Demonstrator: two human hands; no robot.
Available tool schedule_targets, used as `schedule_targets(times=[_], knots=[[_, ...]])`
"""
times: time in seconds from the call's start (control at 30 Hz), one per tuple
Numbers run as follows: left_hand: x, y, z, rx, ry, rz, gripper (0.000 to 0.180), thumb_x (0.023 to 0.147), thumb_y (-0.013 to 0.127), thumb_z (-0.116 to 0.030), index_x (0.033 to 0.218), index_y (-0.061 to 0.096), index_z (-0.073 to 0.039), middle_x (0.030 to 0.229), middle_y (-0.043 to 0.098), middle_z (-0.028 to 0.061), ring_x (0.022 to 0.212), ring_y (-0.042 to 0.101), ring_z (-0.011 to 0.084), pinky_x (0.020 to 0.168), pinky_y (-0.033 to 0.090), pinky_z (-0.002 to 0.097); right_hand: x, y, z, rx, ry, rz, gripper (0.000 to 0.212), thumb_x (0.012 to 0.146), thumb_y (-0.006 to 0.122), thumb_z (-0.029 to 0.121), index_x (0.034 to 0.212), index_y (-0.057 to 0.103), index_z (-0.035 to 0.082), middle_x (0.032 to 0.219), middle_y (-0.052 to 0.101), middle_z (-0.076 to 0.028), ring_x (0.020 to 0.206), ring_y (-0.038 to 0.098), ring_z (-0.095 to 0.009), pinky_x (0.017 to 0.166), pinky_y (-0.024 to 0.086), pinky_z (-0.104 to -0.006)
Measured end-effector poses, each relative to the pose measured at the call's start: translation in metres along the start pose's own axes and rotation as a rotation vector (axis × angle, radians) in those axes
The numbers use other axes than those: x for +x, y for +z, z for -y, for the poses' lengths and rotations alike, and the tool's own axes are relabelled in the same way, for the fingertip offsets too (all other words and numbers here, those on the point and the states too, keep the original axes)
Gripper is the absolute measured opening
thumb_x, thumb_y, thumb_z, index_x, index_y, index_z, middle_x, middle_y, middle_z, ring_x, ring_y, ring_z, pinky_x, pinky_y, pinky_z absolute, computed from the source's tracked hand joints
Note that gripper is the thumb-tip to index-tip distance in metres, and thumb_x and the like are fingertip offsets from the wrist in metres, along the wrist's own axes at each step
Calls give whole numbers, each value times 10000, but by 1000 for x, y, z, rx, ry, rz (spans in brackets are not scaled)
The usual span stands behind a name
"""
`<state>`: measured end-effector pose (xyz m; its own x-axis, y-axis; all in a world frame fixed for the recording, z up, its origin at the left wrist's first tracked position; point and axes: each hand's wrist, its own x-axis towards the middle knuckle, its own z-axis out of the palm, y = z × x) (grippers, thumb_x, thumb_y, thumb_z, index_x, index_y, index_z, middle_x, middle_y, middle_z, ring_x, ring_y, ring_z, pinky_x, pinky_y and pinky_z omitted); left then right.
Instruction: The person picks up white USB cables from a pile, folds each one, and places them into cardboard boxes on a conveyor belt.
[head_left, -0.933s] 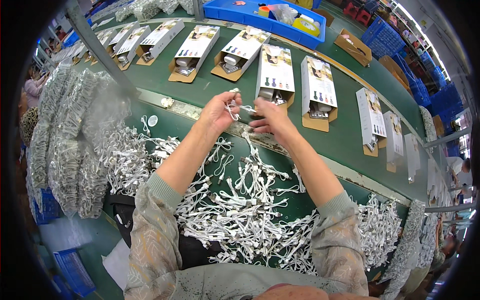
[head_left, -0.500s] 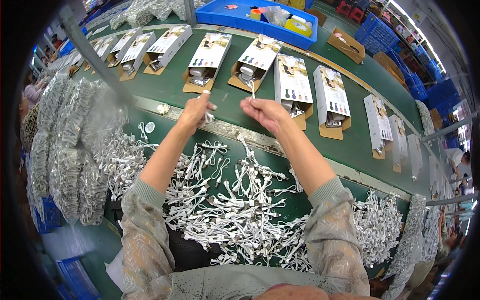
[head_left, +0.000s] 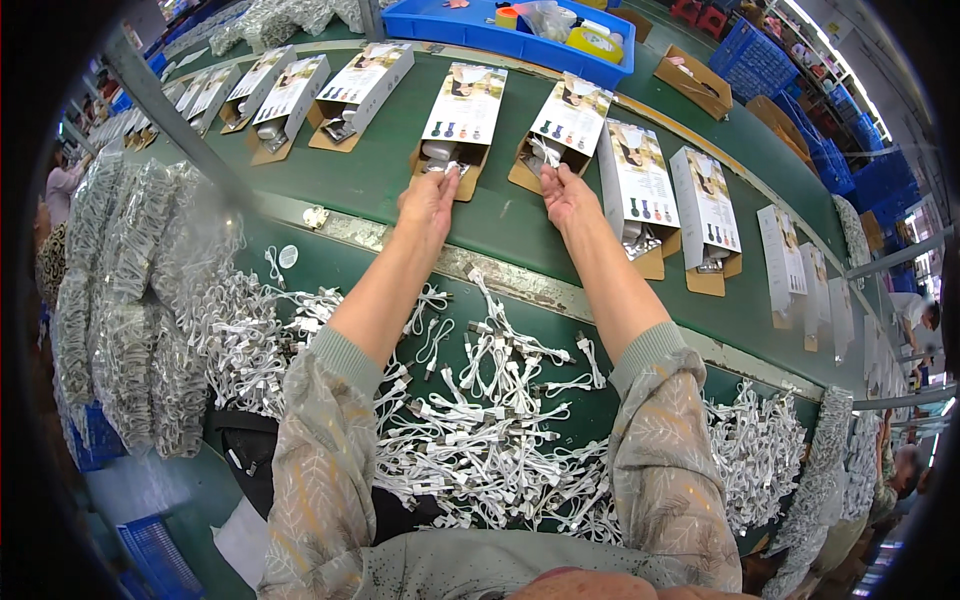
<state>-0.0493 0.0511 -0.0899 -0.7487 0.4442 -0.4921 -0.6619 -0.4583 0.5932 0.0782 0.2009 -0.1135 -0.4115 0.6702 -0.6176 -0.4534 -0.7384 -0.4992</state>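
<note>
Head view: both hands at open boxes on green belt

Reaching forward with both arms across a heap of white cables (head_left: 480,440) to the belt (head_left: 380,170). Left hand (head_left: 428,200) resting at the near end of an open box (head_left: 455,125), fingers together and curled down onto a white cable bundle (head_left: 440,160) inside the tray; grip itself hidden, cannot tell. Right hand (head_left: 566,194) touching the next box (head_left: 565,130) to the right, fingertips narrow, pinching a small white piece (head_left: 545,152) at the tray mouth. Lying in a row along the belt, more boxes (head_left: 640,200) of the same kind, flaps open. Sitting beyond the belt, a blue bin (head_left: 500,40). Piling at far left, bagged cables (head_left: 130,300).
</note>
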Motion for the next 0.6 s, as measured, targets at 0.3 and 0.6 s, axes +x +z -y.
schedule_targets(times=[0.3,0.6], knots=[[-11,40,42,38,-130,123,322,874,354,88,1189,301,136,1160,445,253,1058,542,373,876,527,410,-44,-23,23,471,-27,-149,228,942,354,19,1052,427,-167,979,585,-255,849,642,-349,729,598,-373],[-20,49,70,540,-377,306,349,942,450,-227,1106,452,81,991,632,193,832,668,252,634,569,321,-20,-45,73,774,-186,-330,291,956,281,57,1100,388,-173,950,567,-230,825,645,-296,678,610,-338]])
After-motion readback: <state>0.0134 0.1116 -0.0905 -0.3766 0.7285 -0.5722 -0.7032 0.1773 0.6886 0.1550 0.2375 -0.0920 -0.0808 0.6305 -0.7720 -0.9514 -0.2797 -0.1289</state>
